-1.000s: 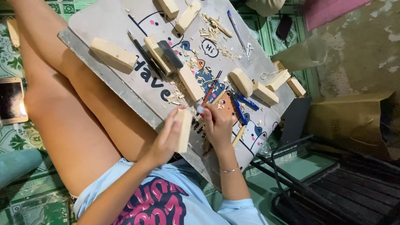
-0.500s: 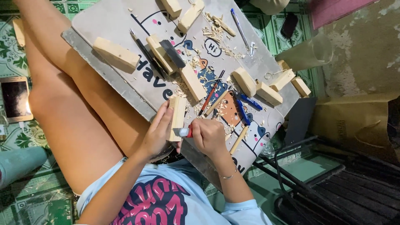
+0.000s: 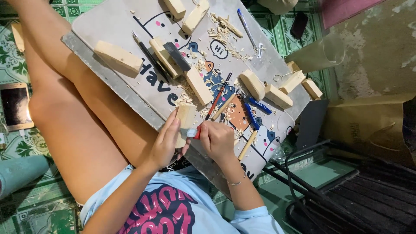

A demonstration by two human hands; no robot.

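Wood block (image 3: 186,119) upright (long axis vertical)

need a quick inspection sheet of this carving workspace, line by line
surface: grey lap board with cartoon prints, strewn with wood shavings
job's things: pale wood block in the left hand; red-handled cutter in the right hand, blade against the block
clutter: spare wood blocks, blue pens, pencils, dark flat tool
grippers: left hand fingers wrapped on the block; right hand closed on the cutter
cables: nothing seen
surroundings: green patterned floor tiles, phone on the floor, black metal frame, brown paper bag
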